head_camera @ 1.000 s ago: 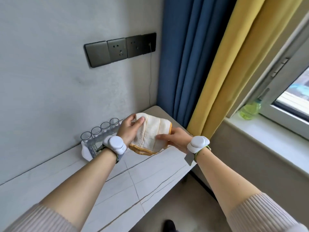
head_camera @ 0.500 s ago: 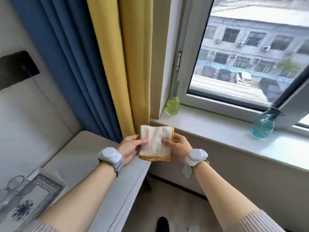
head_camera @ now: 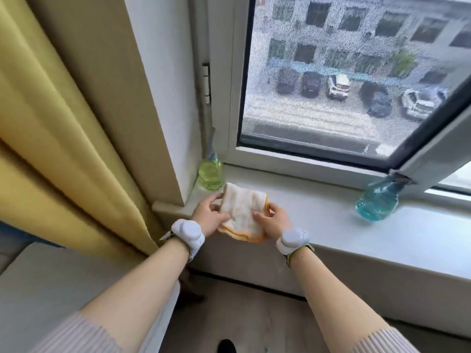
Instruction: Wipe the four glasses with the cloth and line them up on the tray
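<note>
A folded white cloth (head_camera: 242, 211) with an orange hem is held between both my hands, just above the front of the white window sill (head_camera: 344, 225). My left hand (head_camera: 210, 217) grips its left edge, thumb on top. My right hand (head_camera: 274, 220) holds its right edge, with the thumb lying across the cloth. The glasses and the tray are out of view.
A green spray bottle (head_camera: 210, 171) stands in the sill's left corner, just behind the cloth. A blue spray bottle (head_camera: 377, 202) stands further right under the open window sash. A yellow curtain (head_camera: 63, 138) hangs at the left. The table's corner (head_camera: 76, 281) shows at the lower left.
My view has swung right, from the table with the glasses and tray to the window sill. Both hands carried the cloth along and now hold it over the sill.
</note>
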